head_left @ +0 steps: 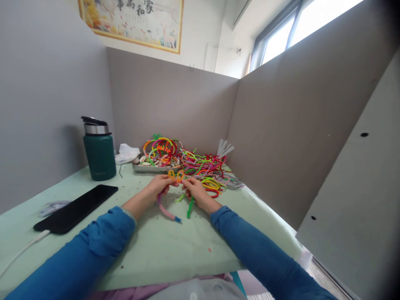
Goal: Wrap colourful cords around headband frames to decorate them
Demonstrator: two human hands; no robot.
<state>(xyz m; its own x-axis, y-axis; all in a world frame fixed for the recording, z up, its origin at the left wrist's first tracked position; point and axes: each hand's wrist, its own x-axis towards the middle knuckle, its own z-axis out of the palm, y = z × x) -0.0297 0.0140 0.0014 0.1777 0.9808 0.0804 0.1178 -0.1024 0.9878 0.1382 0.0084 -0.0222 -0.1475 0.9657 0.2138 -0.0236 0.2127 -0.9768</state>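
Note:
Both my hands meet over the middle of the table, fingers pinched on one piece of pipe-cleaner work. My left hand (160, 184) grips its left side and my right hand (196, 188) its right side. Between them stand orange pipe-cleaner loops (176, 176). A pink and purple pipe-cleaner end (165, 211) with a blue tip hangs below my left hand. Under my right hand a green pipe-cleaner end (190, 208) hangs down. My fingertips partly hide where the pieces join.
Behind my hands lie a metal tray (156, 169) with finished-looking colourful loops and a heap of pipe cleaners (203, 162). To the left are a green bottle (100, 156) with its lid up, a black phone (76, 208) on a cable, and white tissue (127, 153). Grey partitions (171, 100) enclose the table.

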